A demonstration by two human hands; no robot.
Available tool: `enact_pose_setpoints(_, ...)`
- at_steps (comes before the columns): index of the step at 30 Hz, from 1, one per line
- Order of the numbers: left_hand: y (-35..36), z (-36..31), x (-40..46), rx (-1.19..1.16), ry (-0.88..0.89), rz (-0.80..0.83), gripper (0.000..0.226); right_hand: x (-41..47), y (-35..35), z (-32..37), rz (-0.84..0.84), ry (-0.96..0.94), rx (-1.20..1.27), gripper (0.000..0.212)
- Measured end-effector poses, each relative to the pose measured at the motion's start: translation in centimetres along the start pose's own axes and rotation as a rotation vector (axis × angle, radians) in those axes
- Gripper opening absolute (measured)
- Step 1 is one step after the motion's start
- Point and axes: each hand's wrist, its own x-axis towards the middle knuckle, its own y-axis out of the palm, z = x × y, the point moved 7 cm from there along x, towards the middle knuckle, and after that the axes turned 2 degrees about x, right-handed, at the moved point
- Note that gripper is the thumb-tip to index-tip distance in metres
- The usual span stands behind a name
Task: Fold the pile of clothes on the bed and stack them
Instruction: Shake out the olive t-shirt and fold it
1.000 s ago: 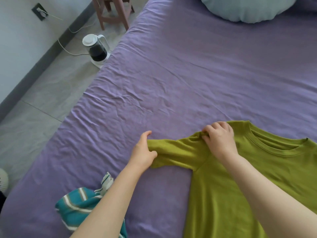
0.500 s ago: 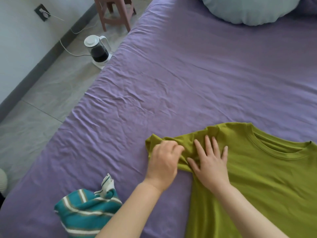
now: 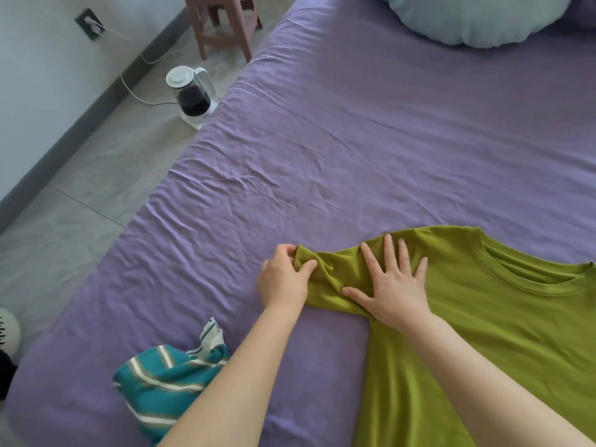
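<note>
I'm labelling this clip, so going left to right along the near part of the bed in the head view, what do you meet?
Crumpled teal striped garment → left hand pinching the sleeve end → right hand pressed flat on the sleeve → ribbed collar of the olive-green T-shirt.

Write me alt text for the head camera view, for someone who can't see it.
A person's left hand pinches the sleeve end of a green T-shirt spread on a purple bed, while the right hand presses flat on the shoulder. A crumpled teal striped garment lies nearer; a kettle sits on the floor.
</note>
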Motion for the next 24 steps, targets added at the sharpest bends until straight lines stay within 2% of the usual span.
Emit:
enact_pose_setpoints(2, 0.1, -0.8, -0.8, -0.165, 0.099, 0.043, 0.038, -0.1, 0.0, -0.1, 0.008, 0.006, 0.008, 0.095)
enact_pose_setpoints(5, -0.3, 0.7, -2.9, -0.161, 0.129, 0.003, 0.048, -0.3, -0.6, 0.1, -0.029, 0.027, 0.083, 0.089)
enact_pose_setpoints(9, -0.5, 4.1, -4.8, -0.161, -0.023, -0.034, 0.056, -0.7, -1.3, 2.5, -0.118, -0.095, 0.048, 0.078)
enact_pose_setpoints(13, -1.3, 4.4, -4.3, -0.155, -0.133, -0.140, 0.054, -0.9, 0.6, 3.4, -0.068, -0.111, -0.020, 0.067)
enact_pose_setpoints(17, -0.8, 3.9, -2.2, -0.012, -0.233, -0.025, 0.047, -1.1, 0.2, 3.4, -0.090, -0.068, 0.018, 0.073)
enact_pose_setpoints(19, -0.7, 2.9, -1.5, 0.031, -0.141, -0.022, 0.035, -2.3, -0.7, 2.7, -0.179, -0.002, 0.136, 0.075)
enact_pose_setpoints(21, -1.2, 1.4, -1.4, -0.015, -0.004, -0.107, 0.027, -4.6, -1.2, 1.6, -0.298, 0.055, 0.243, 0.074)
enact_pose_setpoints(24, -1.8, -0.3, -0.6, -0.098, 0.064, -0.161, 0.025, -7.1, 0.1, 1.2, -0.291, 0.066, 0.210, 0.069)
